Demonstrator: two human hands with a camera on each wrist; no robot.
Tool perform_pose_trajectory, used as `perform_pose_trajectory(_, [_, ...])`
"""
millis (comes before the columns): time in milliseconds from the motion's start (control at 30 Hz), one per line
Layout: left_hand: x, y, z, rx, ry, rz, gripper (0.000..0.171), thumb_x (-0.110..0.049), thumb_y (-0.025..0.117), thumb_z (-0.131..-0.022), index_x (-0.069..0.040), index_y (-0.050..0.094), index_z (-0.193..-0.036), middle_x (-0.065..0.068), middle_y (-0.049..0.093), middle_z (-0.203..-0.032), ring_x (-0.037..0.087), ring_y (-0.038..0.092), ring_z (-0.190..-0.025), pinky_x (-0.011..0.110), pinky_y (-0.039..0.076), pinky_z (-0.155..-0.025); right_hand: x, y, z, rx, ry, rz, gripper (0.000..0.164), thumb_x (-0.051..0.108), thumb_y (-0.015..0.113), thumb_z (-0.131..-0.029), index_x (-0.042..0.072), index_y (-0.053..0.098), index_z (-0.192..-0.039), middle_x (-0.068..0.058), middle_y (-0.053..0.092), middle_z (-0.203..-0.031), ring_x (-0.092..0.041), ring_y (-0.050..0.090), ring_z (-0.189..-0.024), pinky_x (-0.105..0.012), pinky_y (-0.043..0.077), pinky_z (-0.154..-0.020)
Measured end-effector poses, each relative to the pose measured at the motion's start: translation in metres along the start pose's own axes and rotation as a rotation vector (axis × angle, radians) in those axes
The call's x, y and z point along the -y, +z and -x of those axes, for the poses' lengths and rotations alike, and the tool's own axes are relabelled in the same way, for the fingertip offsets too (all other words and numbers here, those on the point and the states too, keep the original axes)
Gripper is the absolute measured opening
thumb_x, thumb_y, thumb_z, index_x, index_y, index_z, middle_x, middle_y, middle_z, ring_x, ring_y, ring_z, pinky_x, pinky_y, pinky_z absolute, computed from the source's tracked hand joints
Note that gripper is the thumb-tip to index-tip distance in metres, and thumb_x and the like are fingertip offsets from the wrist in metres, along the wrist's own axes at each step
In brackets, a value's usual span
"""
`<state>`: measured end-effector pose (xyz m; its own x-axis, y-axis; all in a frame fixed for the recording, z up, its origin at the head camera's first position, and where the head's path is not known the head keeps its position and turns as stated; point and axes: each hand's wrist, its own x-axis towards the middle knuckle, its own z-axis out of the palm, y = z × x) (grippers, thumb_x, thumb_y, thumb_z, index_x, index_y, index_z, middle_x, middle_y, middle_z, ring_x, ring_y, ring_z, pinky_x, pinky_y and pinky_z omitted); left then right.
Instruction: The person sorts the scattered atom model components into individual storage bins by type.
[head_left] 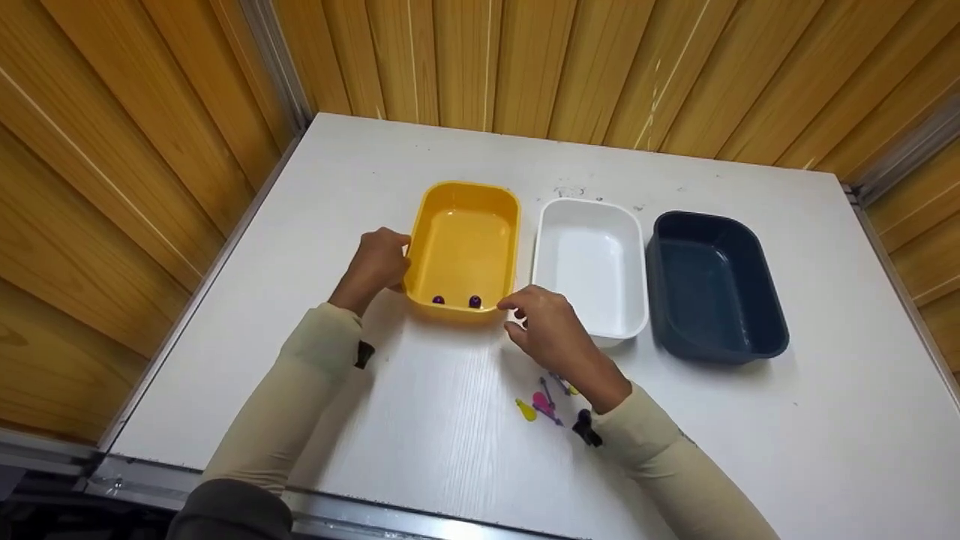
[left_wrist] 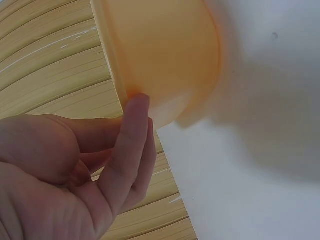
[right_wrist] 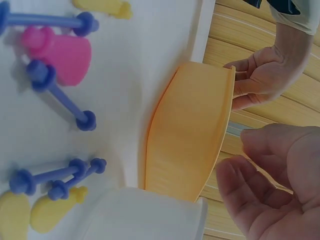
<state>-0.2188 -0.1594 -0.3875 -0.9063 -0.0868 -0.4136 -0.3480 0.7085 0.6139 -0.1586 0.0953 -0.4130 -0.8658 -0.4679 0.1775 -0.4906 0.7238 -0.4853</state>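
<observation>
We see the left hand (head_left: 381,259) pinch the yellow tub (head_left: 466,251) between thumb and fingers; its near corner lies right by the loosely bent, parted fingers of the right hand (head_left: 553,324).

A booth-like workstation is suggested — of a lab or a workshop, which cannot be told. A white table (head_left: 255,307) is walled in on three sides by wood-grain panels (head_left: 540,67), the corners are framed by metal posts (head_left: 275,60) — and the front edge is lined by a metal rail (head_left: 375,519).
</observation>
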Motion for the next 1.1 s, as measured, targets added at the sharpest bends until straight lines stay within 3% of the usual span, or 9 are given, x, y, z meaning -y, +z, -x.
perform_pose_trajectory(133, [-0.001, 0.0, 0.001, 0.004, -0.031, 0.025, 0.031, -0.002, 0.056, -0.092, -0.009, 0.063, -0.121, 0.012, 0.066, -0.112, 0.025, 0.066, -0.093, 0.03, 0.059, -0.075, -0.001, -0.002, 0.009, 0.041, -0.004, -0.011, 0.026, 0.007, 0.071, -0.08, 0.009, 0.072, -0.106, -0.007, 0.07, -0.102, -0.019, 0.068, -0.085, -0.032, 0.057, -0.076])
perform_pose_trajectory(467, [0.0, -0.003, 0.002, 0.0, 0.005, 0.024, 0.032, -0.002, 0.054, -0.093, -0.01, 0.063, -0.122, 0.012, 0.067, -0.11, 0.024, 0.067, -0.09, 0.029, 0.059, -0.07, -0.011, -0.008, 0.034, 0.118, 0.009, 0.004, 0.026, 0.007, 0.072, -0.079, 0.008, 0.071, -0.105, -0.008, 0.071, -0.101, -0.021, 0.07, -0.084, -0.036, 0.056, -0.076])
perform_pose_trajectory(733, [0.002, -0.001, 0.001, -0.001, 0.009, 0.009, 0.032, 0.001, 0.054, -0.091, -0.01, 0.064, -0.12, 0.011, 0.064, -0.111, 0.024, 0.066, -0.091, 0.027, 0.059, -0.067, -0.023, -0.01, 0.055, 0.191, 0.047, 0.102, 0.008, 0.012, 0.073, -0.078, 0.013, 0.076, -0.085, 0.001, 0.069, -0.081, -0.012, 0.06, -0.075, -0.029, 0.052, -0.071])
perform_pose_trajectory(900, [0.003, 0.0, -0.002, -0.005, 0.028, -0.004, 0.032, 0.002, 0.053, -0.091, -0.009, 0.064, -0.119, 0.011, 0.063, -0.109, 0.022, 0.065, -0.089, 0.026, 0.059, -0.065, -0.03, -0.01, 0.069, 0.219, 0.062, 0.122, 0.01, 0.011, 0.072, -0.078, 0.015, 0.077, -0.085, 0.004, 0.067, -0.077, -0.008, 0.052, -0.069, -0.024, 0.046, -0.064])
perform_pose_trajectory(1100, [0.002, 0.001, -0.002, -0.002, 0.007, 0.015, 0.034, 0.001, 0.052, -0.092, -0.01, 0.062, -0.122, 0.01, 0.063, -0.11, 0.022, 0.064, -0.089, 0.027, 0.059, -0.067, -0.037, -0.013, 0.083, 0.251, 0.091, 0.119, 0.013, 0.01, 0.072, -0.077, 0.014, 0.077, -0.087, 0.004, 0.069, -0.081, -0.006, 0.054, -0.07, -0.025, 0.048, -0.064])
